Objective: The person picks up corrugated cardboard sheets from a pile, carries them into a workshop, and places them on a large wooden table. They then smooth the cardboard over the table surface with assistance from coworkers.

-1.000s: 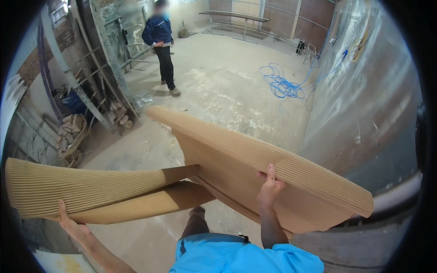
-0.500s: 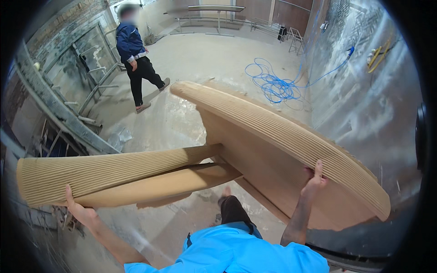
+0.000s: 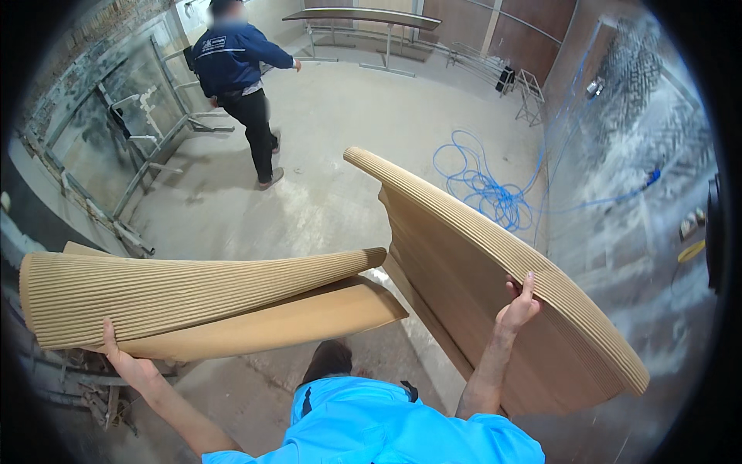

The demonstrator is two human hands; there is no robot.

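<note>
My left hand is closed on the lower edge of a corrugated cardboard sheet at the left, the thumb lying over its ridged face. This sheet is folded or doubled, with a smooth brown layer showing beneath the ridges. At the right, my right hand grips the upper edge of a larger cardboard sheet, thumb on top and fingers underneath. A ridged strip curves along that edge, and the smooth side faces me. The inner ends of both pieces come close together in front of my body. Both are held above the floor.
A person in a navy jacket stands at the far left, beside metal frames along the wall. A tangled blue hose lies on the floor beyond the right sheet. A long rack stands at the back; a grey wall bounds the right.
Both hands keep their hold. The two cardboard pieces overlap less in my view, and a gap shows between them. The person has turned their back to me and stretched out an arm. My view has shifted.
</note>
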